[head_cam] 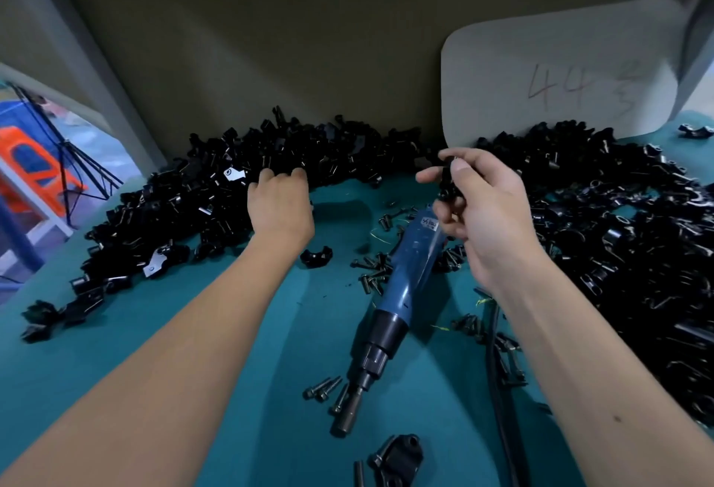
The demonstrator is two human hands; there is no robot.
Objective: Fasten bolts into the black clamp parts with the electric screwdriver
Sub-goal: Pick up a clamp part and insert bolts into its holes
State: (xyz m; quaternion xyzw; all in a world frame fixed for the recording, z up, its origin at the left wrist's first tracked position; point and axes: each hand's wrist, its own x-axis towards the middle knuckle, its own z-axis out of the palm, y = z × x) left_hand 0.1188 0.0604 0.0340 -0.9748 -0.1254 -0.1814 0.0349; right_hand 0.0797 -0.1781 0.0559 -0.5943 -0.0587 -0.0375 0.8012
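While my left hand point(280, 204) reaches into the clamp pile point(216, 193) along the counter's point(247, 351) far edge, its fingers point(266, 176) curl down onto the black parts; whether they have caught one I cannot tell, since the tips are buried. My right hand point(483, 212) is raised above the counter's middle and pinches a black clamp point(447, 177) between thumb point(469, 173) and forefinger, the other fingers loosely bent below it. The clamp stands roughly upright in that grip, clear of the counter.

The screwdriver point(390, 305) lies untouched on the teal counter between my forearms, its blue body pointing away from me and its bit toward the near edge. Its far end sits just under my right hand, apart from it. Loose bolts point(322, 388) lie beside the bit, and more bolts are scattered along the driver's left side. A single clamp point(316, 256) rests near my left wrist; another point(398, 457) lies at the near edge. A second pile point(618, 235) covers the counter's right side. A white card point(560, 73) leans against the back wall.
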